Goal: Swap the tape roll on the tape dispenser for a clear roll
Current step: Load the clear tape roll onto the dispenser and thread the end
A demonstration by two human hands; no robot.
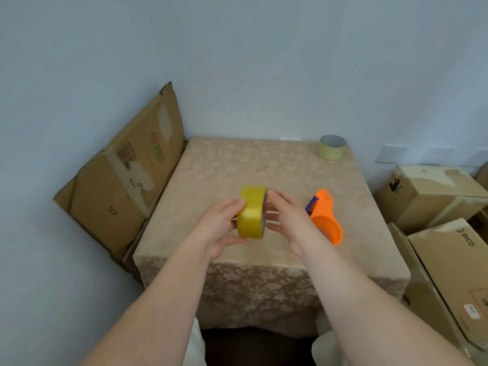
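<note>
A yellow tape roll (250, 212) is held upright on edge above the middle of the table. My left hand (221, 228) grips its left side and underside. My right hand (287, 223) touches its right face with the fingers spread around the core. The orange tape dispenser (326, 221) lies on the cloth just right of my right hand, with a blue part at its far end and no roll on it. A pale, clear-looking tape roll (332, 147) stands at the far right corner of the table.
The small table (237, 165) wears a beige patterned cloth and stands against a pale blue wall. A flattened cardboard box (126, 175) leans at its left. Several cardboard boxes (433, 196) are stacked on the floor at the right.
</note>
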